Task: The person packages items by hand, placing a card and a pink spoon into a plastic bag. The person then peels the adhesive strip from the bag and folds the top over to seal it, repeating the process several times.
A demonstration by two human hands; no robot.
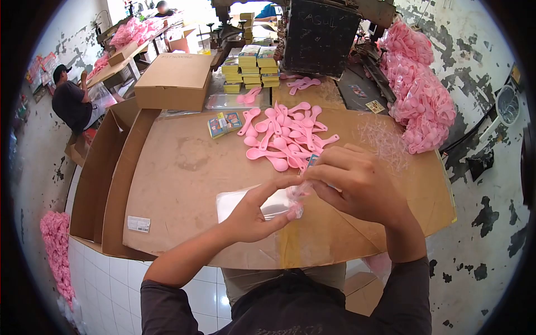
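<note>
The two hands meet over the near-middle part of the cardboard-covered table point(184, 167), and between them is a clear plastic bag point(262, 204). The bag lies flat on the cardboard with its far right corner lifted up to the fingers. The left hand point(257, 215) is on top of the bag, and its thumb and forefinger are stretched toward the right and pinch the film at the bag's mouth. The right hand point(357, 187) comes from the other side, its fingers are curled closed and press on the same mouth, so the fingertips of both hands almost touch. Just under the right fingers a pink spoon point(298, 192) shows at the opening of the bag; I cannot tell if the fingers hold the spoon itself or only the film around it. Directly behind the hands, near but not touching, lies a loose pile of pink spoons point(285, 137), and to the left of this pile are some small card packs point(224, 123). Further back stand stacks of yellow boxes point(251, 70) and a closed cardboard box point(176, 81). At the right edge big bags of pink spoons point(421, 95) lean by the wall. Another person point(70, 100) sits far to the left.
</note>
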